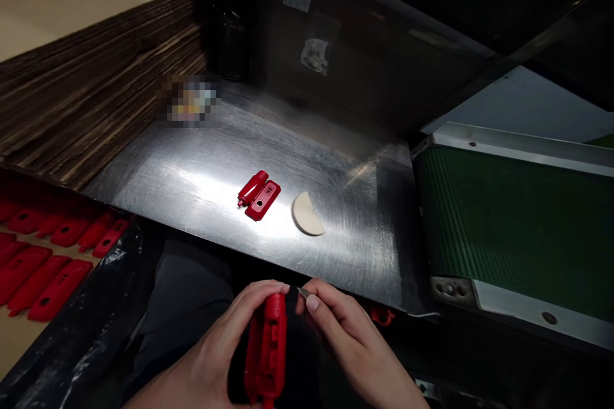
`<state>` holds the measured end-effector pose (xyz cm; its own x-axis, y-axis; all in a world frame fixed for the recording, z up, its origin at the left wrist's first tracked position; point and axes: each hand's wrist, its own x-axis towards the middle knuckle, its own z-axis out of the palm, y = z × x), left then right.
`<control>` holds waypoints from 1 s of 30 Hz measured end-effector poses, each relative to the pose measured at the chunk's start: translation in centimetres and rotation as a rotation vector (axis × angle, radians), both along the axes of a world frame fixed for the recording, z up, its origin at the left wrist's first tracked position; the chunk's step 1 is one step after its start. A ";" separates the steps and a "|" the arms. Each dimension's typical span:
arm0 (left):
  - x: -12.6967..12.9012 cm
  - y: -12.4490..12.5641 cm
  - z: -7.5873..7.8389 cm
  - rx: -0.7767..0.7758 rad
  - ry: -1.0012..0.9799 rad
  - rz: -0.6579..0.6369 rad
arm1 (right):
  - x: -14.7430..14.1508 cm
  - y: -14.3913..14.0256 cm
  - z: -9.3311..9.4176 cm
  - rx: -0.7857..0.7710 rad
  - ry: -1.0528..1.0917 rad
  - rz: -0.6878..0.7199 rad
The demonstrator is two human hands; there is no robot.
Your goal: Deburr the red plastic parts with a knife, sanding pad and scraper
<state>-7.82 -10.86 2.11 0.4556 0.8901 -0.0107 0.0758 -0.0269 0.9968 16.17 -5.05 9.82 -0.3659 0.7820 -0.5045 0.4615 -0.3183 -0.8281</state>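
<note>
Gripped in the left hand [211, 358] is a red plastic part [266, 351], its long axis pointing away; the right hand [350, 339], just beside, is pinching a small blade [303, 293] toward its top end.

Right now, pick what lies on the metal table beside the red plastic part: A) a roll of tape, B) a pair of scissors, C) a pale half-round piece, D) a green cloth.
C: a pale half-round piece lies flat on the metal table, just right of the red plastic part, apart from it.
</note>
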 end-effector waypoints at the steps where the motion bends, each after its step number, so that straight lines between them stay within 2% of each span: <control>1: 0.0 0.0 0.0 0.000 0.003 -0.003 | 0.1 0.0 0.0 0.023 -0.007 0.008; 7: -0.1 0.3 0.4 0.032 -0.016 -0.039 | -0.1 -0.1 1.3 0.108 -0.029 0.197; 14: -0.1 0.3 1.1 0.060 0.000 -0.022 | -0.8 0.1 2.1 0.242 -0.134 0.314; 18: -0.2 0.1 1.1 0.098 -0.006 -0.045 | -0.8 0.0 2.0 0.282 -0.163 0.350; 23: -0.2 0.0 1.2 0.071 0.005 -0.052 | -0.7 -0.1 1.9 0.319 -0.165 0.374; 30: -0.4 0.0 0.7 0.095 0.005 -0.063 | -0.8 -0.5 1.6 0.369 -0.166 0.362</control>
